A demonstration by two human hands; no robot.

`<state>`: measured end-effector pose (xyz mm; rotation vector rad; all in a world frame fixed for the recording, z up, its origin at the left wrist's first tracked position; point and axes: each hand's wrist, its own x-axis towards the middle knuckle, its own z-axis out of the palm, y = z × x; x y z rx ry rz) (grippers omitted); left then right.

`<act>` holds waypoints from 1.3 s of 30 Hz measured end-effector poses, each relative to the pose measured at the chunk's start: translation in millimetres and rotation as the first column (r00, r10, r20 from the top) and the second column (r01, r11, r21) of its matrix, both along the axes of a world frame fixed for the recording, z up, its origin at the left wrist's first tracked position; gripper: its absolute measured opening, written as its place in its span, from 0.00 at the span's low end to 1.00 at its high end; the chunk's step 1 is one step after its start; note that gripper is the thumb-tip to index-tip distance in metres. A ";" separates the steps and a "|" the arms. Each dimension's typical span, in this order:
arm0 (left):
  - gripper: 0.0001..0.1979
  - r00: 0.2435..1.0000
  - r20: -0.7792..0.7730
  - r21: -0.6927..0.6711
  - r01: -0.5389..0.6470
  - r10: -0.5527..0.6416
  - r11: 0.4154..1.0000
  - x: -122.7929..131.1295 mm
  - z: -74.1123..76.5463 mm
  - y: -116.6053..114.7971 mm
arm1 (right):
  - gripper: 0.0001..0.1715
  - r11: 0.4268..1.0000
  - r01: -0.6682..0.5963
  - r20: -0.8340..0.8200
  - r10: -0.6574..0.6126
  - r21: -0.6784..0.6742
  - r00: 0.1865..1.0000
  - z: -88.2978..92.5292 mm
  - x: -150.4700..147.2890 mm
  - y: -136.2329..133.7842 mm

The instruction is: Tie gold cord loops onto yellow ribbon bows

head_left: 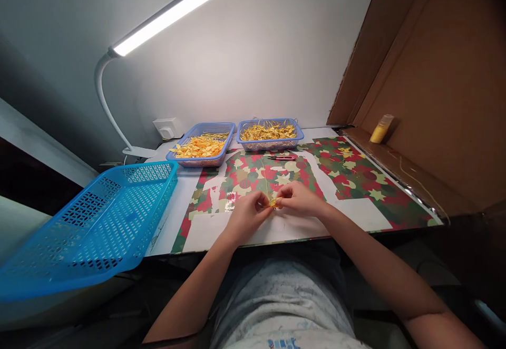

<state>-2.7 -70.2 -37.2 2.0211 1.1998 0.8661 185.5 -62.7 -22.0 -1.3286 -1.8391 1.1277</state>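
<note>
Close to the table's front edge, my left hand [249, 213] and my right hand [297, 199] meet fingertip to fingertip. Both pinch one small gold ornament [272, 202], whose exact form is partly covered by the fingers. From it a thin gold cord [264, 175] runs up and away over the patterned sheet [253, 167]. A pair of small dark thread snips [281, 157] lies on the sheet beyond my hands.
Behind are two blue-violet baskets, one with yellow-gold ribbon-like pieces [201, 146], one with gold corded pieces [269, 131]. An empty blue basket [158, 214] stands left. A lamp [103, 88] arches overhead. Yellow scraps [346, 153] and a thread tube [381, 129] are right, by a cardboard wall [427, 96].
</note>
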 end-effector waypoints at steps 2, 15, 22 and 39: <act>0.10 0.986 0.166 -0.147 0.030 -0.005 0.989 -0.4 5.0 12.3 | 0.09 1.000 0.022 -0.080 -0.023 -0.006 0.997 2.9 1.4 8.6; 0.18 0.878 0.479 -0.386 0.203 0.007 0.900 11.2 9.9 78.2 | 0.11 0.987 0.161 -0.286 -0.149 0.019 0.946 2.1 5.7 59.1; 0.16 0.813 0.577 -0.496 0.276 0.075 0.823 11.2 2.0 82.4 | 0.12 0.993 0.114 -0.276 -0.108 0.008 0.955 -2.3 2.1 55.0; 0.23 0.895 0.445 -0.303 0.178 -0.026 0.936 16.9 -7.0 80.5 | 0.16 0.992 0.122 -0.214 -0.122 -0.010 0.969 -2.1 -3.3 49.6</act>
